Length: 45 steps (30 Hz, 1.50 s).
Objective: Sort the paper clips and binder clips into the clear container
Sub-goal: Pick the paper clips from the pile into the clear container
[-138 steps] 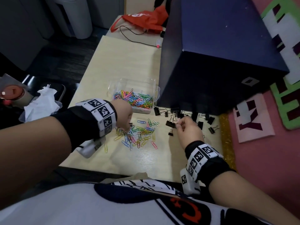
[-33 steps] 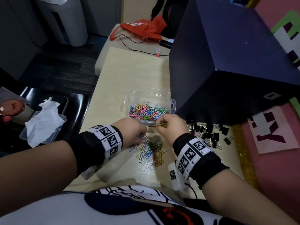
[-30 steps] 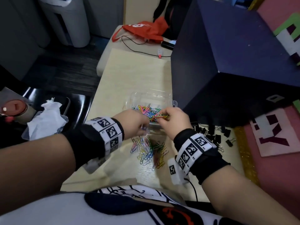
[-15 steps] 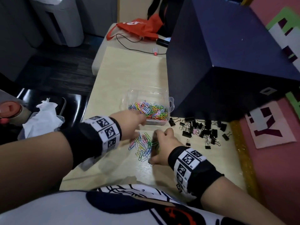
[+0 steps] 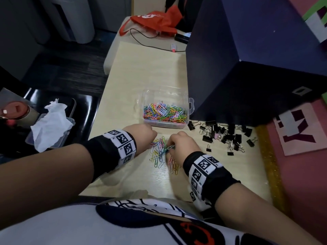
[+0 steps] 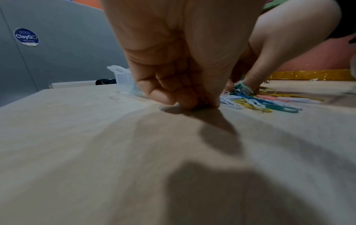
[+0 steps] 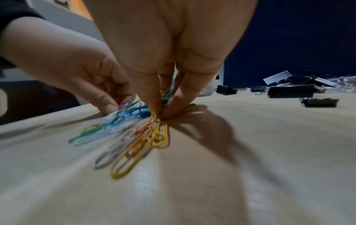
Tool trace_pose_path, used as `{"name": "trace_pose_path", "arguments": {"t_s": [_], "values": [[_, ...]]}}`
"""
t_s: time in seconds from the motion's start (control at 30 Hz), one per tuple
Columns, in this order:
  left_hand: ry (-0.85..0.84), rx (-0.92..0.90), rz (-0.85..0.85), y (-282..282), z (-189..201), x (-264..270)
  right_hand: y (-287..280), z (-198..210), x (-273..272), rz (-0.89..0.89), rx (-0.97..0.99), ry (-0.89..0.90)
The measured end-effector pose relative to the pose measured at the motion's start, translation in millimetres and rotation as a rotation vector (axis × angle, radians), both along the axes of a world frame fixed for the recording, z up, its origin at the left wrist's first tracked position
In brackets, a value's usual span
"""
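The clear container (image 5: 190,107) sits mid-table, its floor covered with coloured paper clips (image 5: 164,113). In front of it lies a loose pile of paper clips (image 5: 158,152); the pile (image 7: 134,137) looks blurred in the right wrist view. Both hands work at this pile. My left hand (image 5: 152,141) has its fingertips (image 6: 185,102) bunched down on the table at the pile's left edge, pinching a few clips. My right hand (image 5: 168,148) pinches a small bunch of green and yellow clips (image 7: 163,97) between thumb and fingers. Black binder clips (image 5: 224,136) lie scattered to the right.
A big dark blue box (image 5: 247,68) stands right behind the container and the binder clips. A gold glitter strip (image 5: 269,165) borders the table on the right. At the far end lie a red bag (image 5: 155,20) and a cable. A black chair with tissue (image 5: 51,124) stands left.
A second ago my right hand was over the container with clips. It has come back down to the loose pile and pinched more. My left hand has stayed at the pile's left edge.
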<state>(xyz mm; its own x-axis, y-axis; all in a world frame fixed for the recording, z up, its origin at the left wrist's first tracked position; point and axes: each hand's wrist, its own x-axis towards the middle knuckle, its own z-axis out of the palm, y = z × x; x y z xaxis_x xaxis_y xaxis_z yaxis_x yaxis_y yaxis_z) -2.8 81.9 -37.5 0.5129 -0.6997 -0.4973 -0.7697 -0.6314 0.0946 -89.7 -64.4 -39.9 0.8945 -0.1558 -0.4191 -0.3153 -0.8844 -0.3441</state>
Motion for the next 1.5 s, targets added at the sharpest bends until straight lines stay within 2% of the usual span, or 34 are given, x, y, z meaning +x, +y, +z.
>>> {"name": "trace_pose_path", "arguments": {"t_s": [0.23, 0.43, 0.5, 0.63, 0.77, 0.9, 0.97, 1.03, 1.1, 1.3, 1.4, 1.5], "values": [[-0.012, -0.013, -0.009, 0.1, 6.5, 2.7, -9.9, 16.6, 14.4, -0.032, -0.014, -0.072], [-0.031, -0.248, 0.083, -6.9, 40.3, 24.6, -15.3, 41.6, 43.0, -0.190, 0.099, -0.343], [-0.064, -0.329, 0.146, -10.7, 51.4, 38.8, -18.2, 47.1, 49.2, -0.216, 0.126, -0.348], [-0.089, -0.351, 0.205, -13.0, 53.7, 53.6, -24.6, 51.0, 45.5, -0.175, -0.001, -0.197], [-0.055, -0.330, 0.120, -7.0, 43.5, 40.4, -27.4, 40.7, 26.9, -0.153, -0.071, 0.021], [0.074, -0.125, -0.057, 5.8, 22.5, 13.9, -18.4, 27.4, -1.7, -0.060, -0.175, 0.368], [0.084, -0.002, -0.117, 11.7, 10.9, 2.5, -14.0, 24.0, -12.9, -0.060, -0.176, 0.425], [0.050, 0.037, -0.141, 13.2, 2.3, -6.8, -9.7, 21.2, -20.0, -0.056, -0.147, 0.406], [0.006, 0.007, -0.127, 10.4, -3.4, -13.2, -6.8, 17.8, -23.8, -0.060, -0.096, 0.309], [-0.018, -0.143, 0.072, -5.4, -7.7, -16.1, -2.5, 5.5, -24.5, -0.125, -0.008, 0.086], [-0.019, -0.167, 0.098, -8.7, -8.3, -13.0, 2.9, 2.9, -22.5, -0.057, 0.029, 0.050], [-0.039, -0.168, 0.091, -9.0, -9.6, -10.9, 12.6, 0.3, -20.2, 0.071, -0.016, 0.037]]}}
